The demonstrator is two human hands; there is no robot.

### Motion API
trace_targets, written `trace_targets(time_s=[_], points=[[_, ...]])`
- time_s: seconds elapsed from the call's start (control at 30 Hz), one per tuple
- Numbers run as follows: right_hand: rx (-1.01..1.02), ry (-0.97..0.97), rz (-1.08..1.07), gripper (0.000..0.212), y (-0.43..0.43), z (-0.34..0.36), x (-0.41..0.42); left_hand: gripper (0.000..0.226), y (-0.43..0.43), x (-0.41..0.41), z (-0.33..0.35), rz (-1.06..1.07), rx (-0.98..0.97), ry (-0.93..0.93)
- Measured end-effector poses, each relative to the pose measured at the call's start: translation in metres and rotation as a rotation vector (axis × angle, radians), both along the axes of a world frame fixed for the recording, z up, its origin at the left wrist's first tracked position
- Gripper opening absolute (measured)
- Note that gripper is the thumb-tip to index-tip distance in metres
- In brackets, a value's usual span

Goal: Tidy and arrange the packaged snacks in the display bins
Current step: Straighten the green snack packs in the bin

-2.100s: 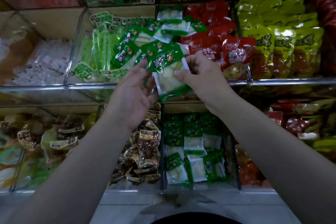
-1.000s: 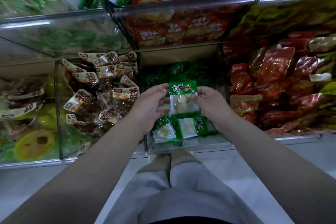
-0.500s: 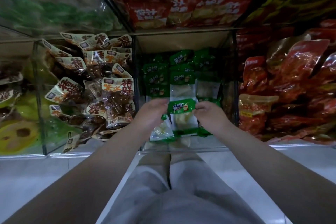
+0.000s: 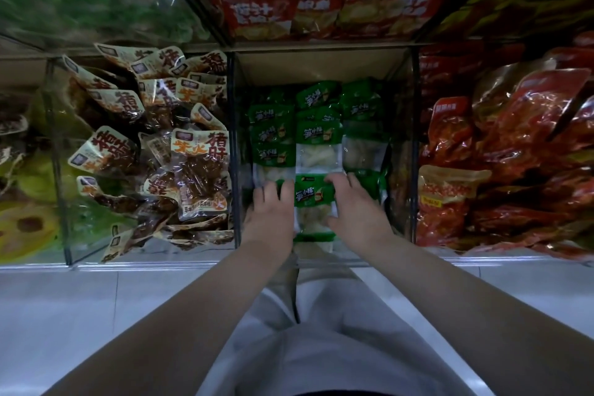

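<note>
- The packet, green on top and clear below, lies at the centre of the frame, at the front of the middle bin, on top of other packets.
- The right hand grips the packet: its fingers curl over the upper right corner and the thumb presses on the right edge lower down.
- The left hand is at the left edge of the packet, with the fingers bent down onto the packets beside it. The thumb is hidden, so I cannot tell if this hand holds the packet.
- Behind the hands, green packets lie in rows that overlap toward the back of the bin.
- The bin at the left of the frame holds brown packets in a loose heap.
- The bin at the right holds red packets.
- On the shelf above, at the top centre, are more red bags, blurred.
- At the bottom of the frame are the white floor and the person's light trousers.
</note>
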State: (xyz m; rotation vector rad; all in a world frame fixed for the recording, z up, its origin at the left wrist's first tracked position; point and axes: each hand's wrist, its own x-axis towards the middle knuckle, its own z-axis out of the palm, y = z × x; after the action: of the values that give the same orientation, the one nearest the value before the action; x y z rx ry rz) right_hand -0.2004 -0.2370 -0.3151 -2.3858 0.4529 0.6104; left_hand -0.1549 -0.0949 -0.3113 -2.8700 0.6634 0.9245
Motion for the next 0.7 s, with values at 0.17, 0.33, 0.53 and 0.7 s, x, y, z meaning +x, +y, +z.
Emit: trace_targets(time_s=[0.17, 0.33, 0.53, 0.7], points=[[-0.043, 0.02, -0.018, 0.063, -0.001, -0.005, -0.007, 0.082, 0.001, 0.006, -0.011, -0.142, -0.008, -0.059], [0.067, 0.021, -0.151, 0.059, -0.004, -0.002, -0.006, 0.092, 0.003, 0.009, -0.007, -0.066, -0.093, 0.034], [0.363, -0.139, -0.403, 0.024, -0.006, 0.014, -0.006, 0.048, 0.003, 0.015, 0.018, 0.645, -0.64, 0.322], [0.564, -0.18, -0.56, 0.015, 0.003, 0.033, 0.0, 0.026, 0.002, 0.02, 0.035, 1.092, -0.952, 0.612]])
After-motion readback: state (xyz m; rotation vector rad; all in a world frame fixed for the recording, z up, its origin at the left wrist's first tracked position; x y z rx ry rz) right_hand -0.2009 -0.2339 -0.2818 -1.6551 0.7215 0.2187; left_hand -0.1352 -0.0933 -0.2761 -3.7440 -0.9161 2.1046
